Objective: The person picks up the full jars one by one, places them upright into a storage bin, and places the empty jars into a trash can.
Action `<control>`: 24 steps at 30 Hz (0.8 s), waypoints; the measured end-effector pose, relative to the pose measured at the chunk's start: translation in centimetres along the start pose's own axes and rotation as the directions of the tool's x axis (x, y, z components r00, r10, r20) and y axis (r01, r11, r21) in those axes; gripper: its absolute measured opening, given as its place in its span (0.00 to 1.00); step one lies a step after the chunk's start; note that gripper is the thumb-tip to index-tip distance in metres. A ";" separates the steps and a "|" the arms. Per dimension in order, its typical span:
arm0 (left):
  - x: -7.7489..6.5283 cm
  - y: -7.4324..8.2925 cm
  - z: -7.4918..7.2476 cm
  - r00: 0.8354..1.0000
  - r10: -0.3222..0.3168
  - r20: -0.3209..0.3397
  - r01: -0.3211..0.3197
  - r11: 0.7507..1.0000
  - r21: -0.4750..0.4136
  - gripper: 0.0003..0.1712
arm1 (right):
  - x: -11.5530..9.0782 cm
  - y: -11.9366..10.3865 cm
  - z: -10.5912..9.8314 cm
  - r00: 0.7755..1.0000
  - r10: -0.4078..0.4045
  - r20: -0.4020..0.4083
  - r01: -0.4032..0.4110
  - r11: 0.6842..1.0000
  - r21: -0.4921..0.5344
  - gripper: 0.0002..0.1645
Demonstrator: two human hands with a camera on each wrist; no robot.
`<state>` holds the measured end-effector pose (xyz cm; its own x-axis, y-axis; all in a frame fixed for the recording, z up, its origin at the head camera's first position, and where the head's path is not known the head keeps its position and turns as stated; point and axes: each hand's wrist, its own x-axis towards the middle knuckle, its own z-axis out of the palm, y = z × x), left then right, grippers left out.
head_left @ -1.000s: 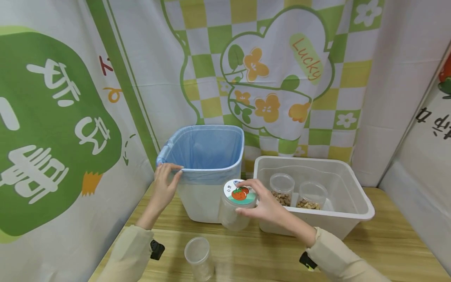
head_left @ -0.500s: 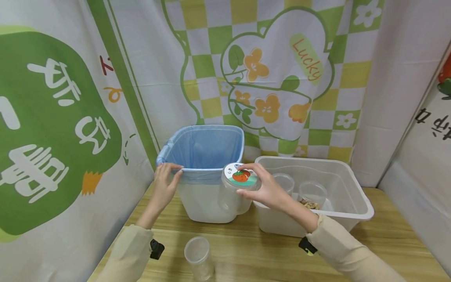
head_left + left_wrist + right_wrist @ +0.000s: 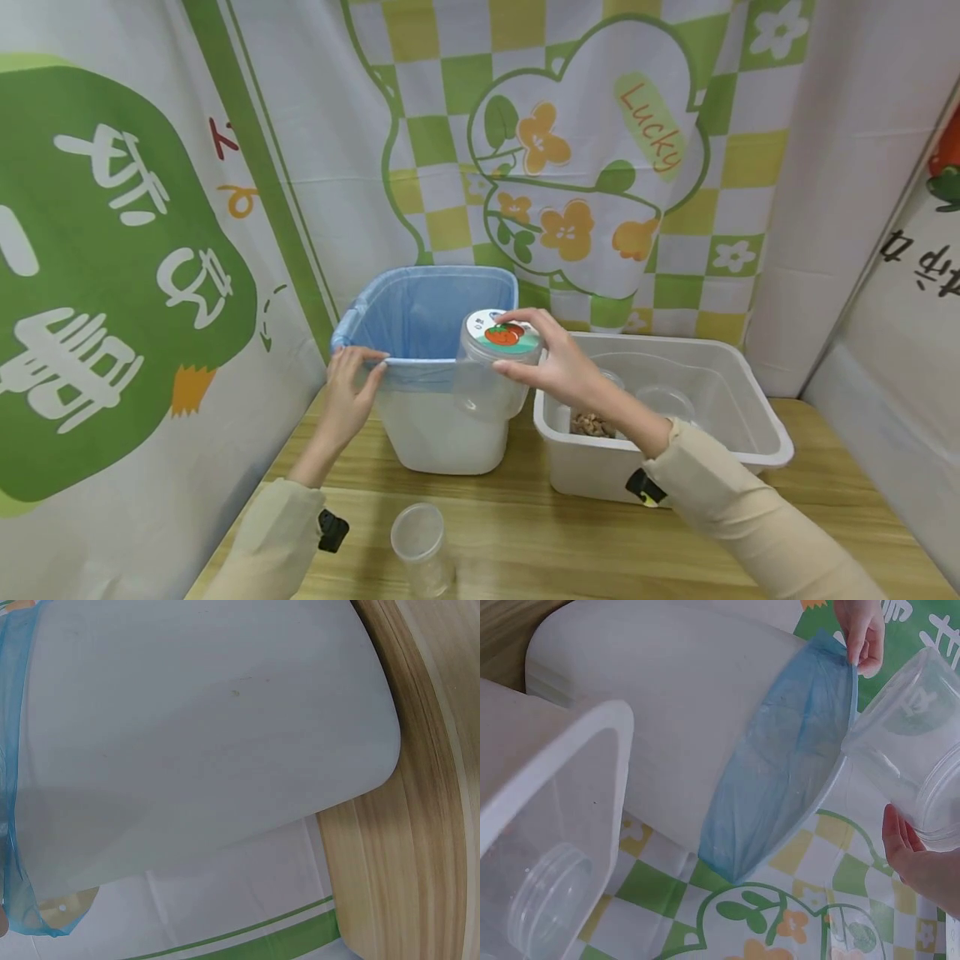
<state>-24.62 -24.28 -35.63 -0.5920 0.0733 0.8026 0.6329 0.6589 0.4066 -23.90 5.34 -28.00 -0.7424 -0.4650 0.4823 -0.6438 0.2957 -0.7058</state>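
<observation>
My right hand point(image 3: 566, 367) grips a clear plastic jar point(image 3: 480, 387) by its top, thumb and fingers on either side of a lid point(image 3: 504, 335) printed with tomatoes. No contents show through its wall. In the head view the jar overlaps the right front rim of a white trash bin point(image 3: 442, 433); in the right wrist view the jar point(image 3: 900, 742) is right at that rim. A blue bag point(image 3: 427, 304) lines the bin. My left hand point(image 3: 352, 383) pinches the bagged rim at the left front corner, as the right wrist view also shows.
A second clear jar point(image 3: 420, 542), without a lid, stands on the wooden table point(image 3: 517, 550) in front. Right of the bin, a white plastic tub point(image 3: 697, 350) holds clear jars with brown nut-like pieces point(image 3: 592, 425). Printed cloth point(image 3: 435, 142) hangs behind.
My right hand has raised the lidded jar from low in front of the bin up to its rim, slightly leftward. The left hand keeps its place on the rim.
</observation>
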 end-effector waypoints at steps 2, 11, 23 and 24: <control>0.0 0.0 0.0 1.000 -0.001 0.000 0.001 1.000 0.001 0.07 | 0.4 -0.2 -0.2 1.000 0.008 0.006 -0.008 1.000 -0.007 0.28; 0.0 0.0 0.0 1.000 0.002 0.002 -0.001 1.000 -0.012 0.06 | 2.3 -0.9 -0.7 1.000 0.017 -0.007 -0.018 0.999 -0.044 0.29; 0.0 -0.1 0.1 1.000 -0.004 0.000 0.004 1.000 0.001 0.06 | 5.0 -1.2 -0.3 0.998 0.056 -0.005 -0.056 0.993 -0.102 0.30; 0.0 -0.1 0.1 1.000 -0.003 0.000 0.003 1.000 0.002 0.06 | 5.2 -1.2 -0.3 0.998 0.064 -0.006 -0.064 0.993 -0.103 0.30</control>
<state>-24.71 -24.28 -35.66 -0.5942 0.0713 0.8012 0.6300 0.6605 0.4084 -27.03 2.83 -24.56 -0.7832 -0.4402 0.4392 -0.6104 0.4096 -0.6780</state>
